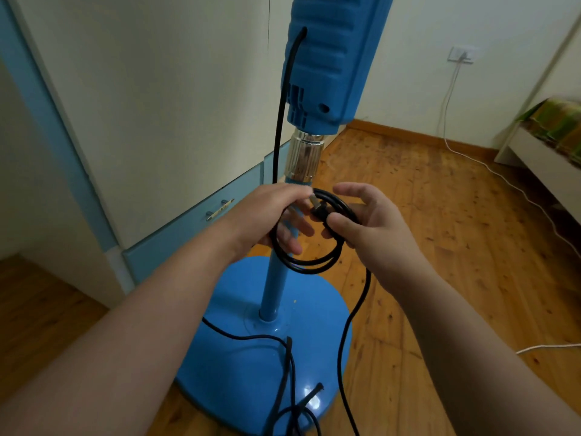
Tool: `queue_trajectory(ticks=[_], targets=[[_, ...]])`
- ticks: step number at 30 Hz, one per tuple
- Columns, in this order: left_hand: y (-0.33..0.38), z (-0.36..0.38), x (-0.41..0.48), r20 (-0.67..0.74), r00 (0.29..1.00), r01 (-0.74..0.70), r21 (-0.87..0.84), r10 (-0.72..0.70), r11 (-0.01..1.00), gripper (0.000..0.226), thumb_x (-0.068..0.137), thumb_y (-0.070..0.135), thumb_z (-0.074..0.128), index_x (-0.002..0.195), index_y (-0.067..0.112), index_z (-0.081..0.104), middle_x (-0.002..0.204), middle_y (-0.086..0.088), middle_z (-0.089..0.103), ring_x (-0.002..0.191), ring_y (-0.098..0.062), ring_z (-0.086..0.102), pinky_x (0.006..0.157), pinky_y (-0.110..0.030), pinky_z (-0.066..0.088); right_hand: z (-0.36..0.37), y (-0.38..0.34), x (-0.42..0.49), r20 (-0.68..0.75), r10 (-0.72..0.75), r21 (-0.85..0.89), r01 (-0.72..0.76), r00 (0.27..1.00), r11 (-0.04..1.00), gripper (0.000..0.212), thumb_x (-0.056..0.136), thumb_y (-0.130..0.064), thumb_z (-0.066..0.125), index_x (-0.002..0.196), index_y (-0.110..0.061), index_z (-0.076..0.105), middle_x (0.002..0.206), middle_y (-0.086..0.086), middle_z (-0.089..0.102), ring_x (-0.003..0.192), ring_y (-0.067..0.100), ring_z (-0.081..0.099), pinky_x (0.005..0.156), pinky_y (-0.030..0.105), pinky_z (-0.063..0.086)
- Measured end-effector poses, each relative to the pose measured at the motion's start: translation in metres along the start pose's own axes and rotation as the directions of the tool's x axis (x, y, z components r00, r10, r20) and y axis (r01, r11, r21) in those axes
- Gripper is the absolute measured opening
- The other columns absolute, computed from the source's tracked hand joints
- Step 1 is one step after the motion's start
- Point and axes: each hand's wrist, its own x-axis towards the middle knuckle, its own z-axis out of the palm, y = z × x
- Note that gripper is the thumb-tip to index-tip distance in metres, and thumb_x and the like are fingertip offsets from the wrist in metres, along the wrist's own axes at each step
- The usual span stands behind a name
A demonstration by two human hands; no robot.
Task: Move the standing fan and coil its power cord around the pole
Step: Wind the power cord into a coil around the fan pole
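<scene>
Left hand (270, 215) holds power cord (314, 266) loops by pole (276, 287); right hand (374, 221) pinches.

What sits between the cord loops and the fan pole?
Only the left hand: its fingers pass through the cord loops, in front of the pole. The right hand pinches the loops beside it. Nothing else visible intervenes.

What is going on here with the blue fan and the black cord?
A person gathers the black cord of a blue fan into loops close to the pole. The left hand has its fingers through the loops; the right hand pinches them next to the plug. The remaining cord hangs down and lies loose on the round base. Whether the loops go around the pole, I cannot tell.
</scene>
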Motion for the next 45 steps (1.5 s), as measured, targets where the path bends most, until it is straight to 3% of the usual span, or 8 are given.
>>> queue_trajectory(ticks=[3, 8, 15, 28, 31, 34, 39, 45], targets=[[0.001, -0.001, -0.002, 0.042, 0.997, -0.077, 0.225, 0.07, 0.971, 0.032, 0.08, 0.056, 0.054, 0.092, 0.028, 0.065, 0.083, 0.003, 0.07, 0.055, -0.013, 0.066, 0.051, -0.023, 0.051, 0.001, -0.001, 0.001, 0.095, 0.001, -0.109, 0.009, 0.996, 0.994, 0.032, 0.085, -0.008, 0.06, 0.111, -0.024, 0.049, 0.087, 0.004, 0.072, 0.075, 0.012, 0.068, 0.071, 0.028, 0.054], [-0.005, 0.006, 0.001, 0.021, 0.98, -0.184, 0.464, 0.196, 0.867, 0.023, 0.086, 0.042, 0.054, 0.072, 0.026, 0.061, 0.057, 0.012, 0.061, 0.044, 0.005, 0.05, 0.047, -0.014, 0.037, 0.006, 0.005, 0.003, 0.123, 0.039, -0.117, -0.025, 0.992, 0.993, 0.031, 0.085, -0.004, 0.059, 0.108, -0.02, 0.048, 0.081, 0.002, 0.071, 0.07, 0.007, 0.066, 0.072, 0.025, 0.054], [-0.009, 0.007, 0.003, 0.005, 0.976, -0.163, 0.676, 0.217, 0.718, 0.027, 0.093, 0.041, 0.04, 0.07, 0.029, 0.048, 0.061, 0.007, 0.049, 0.052, -0.004, 0.043, 0.046, -0.016, 0.03, 0.014, 0.011, 0.004, 0.011, 0.022, -0.244, -0.018, 1.0, 0.97, 0.02, 0.083, -0.015, 0.064, 0.097, -0.023, 0.051, 0.084, 0.002, 0.071, 0.074, 0.011, 0.069, 0.069, 0.027, 0.056], [-0.023, 0.014, 0.005, -0.222, 0.969, -0.102, 0.052, 0.111, 0.993, 0.03, 0.097, 0.033, 0.034, 0.087, 0.013, 0.054, 0.056, 0.002, 0.038, 0.039, -0.005, 0.039, 0.056, -0.033, 0.039, 0.008, 0.034, 0.001, 0.076, 0.145, -0.097, -0.138, 0.986, 0.986, 0.011, 0.082, -0.023, 0.066, 0.085, -0.013, 0.063, 0.076, 0.003, 0.071, 0.057, 0.003, 0.058, 0.044, 0.011, 0.038], [-0.026, 0.021, 0.006, -0.29, 0.957, -0.132, -0.424, 0.003, 0.896, 0.027, 0.097, 0.028, 0.037, 0.083, 0.014, 0.054, 0.052, 0.006, 0.04, 0.04, -0.007, 0.034, 0.047, -0.026, 0.039, 0.007, 0.029, 0.002, 0.082, 0.104, 0.153, -0.116, 0.991, 0.981, 0.012, 0.086, -0.029, 0.059, 0.085, -0.017, 0.063, 0.08, -0.001, 0.074, 0.069, 0.009, 0.063, 0.049, 0.016, 0.044], [-0.028, 0.026, 0.005, -0.275, 0.96, -0.133, -0.624, -0.058, 0.77, 0.027, 0.097, 0.028, 0.038, 0.079, 0.014, 0.052, 0.051, 0.006, 0.037, 0.04, -0.008, 0.032, 0.045, -0.024, 0.039, 0.009, 0.023, 0.001, 0.112, 0.065, 0.281, -0.094, 0.992, 0.955, 0.019, 0.092, -0.03, 0.048, 0.082, -0.017, 0.058, 0.072, -0.003, 0.071, 0.068, 0.01, 0.065, 0.048, 0.017, 0.044], [-0.034, 0.02, 0.002, -0.172, 0.984, -0.048, -0.454, -0.035, 0.89, 0.033, 0.098, 0.035, 0.034, 0.084, 0.015, 0.056, 0.064, -0.002, 0.05, 0.056, -0.015, 0.05, 0.066, -0.038, 0.049, 0.015, 0.019, 0.0, 0.068, 0.036, 0.219, -0.05, 0.997, 0.974, 0.03, 0.096, -0.031, 0.038, 0.07, -0.016, 0.04, 0.044, -0.012, 0.037, 0.047, 0.011, 0.041, 0.041, 0.017, 0.031], [-0.023, 0.008, 0.0, -0.083, 0.992, -0.098, -0.01, 0.096, 0.995, 0.055, 0.094, 0.049, 0.029, 0.082, 0.011, 0.067, 0.071, 0.001, 0.068, 0.069, -0.009, 0.064, 0.076, -0.031, 0.048, 0.015, 0.019, 0.002, 0.162, -0.003, -0.011, 0.005, 0.987, 1.0, 0.028, 0.096, -0.025, 0.042, 0.07, -0.015, 0.045, 0.041, -0.014, 0.035, 0.039, 0.002, 0.03, 0.042, 0.02, 0.028]])
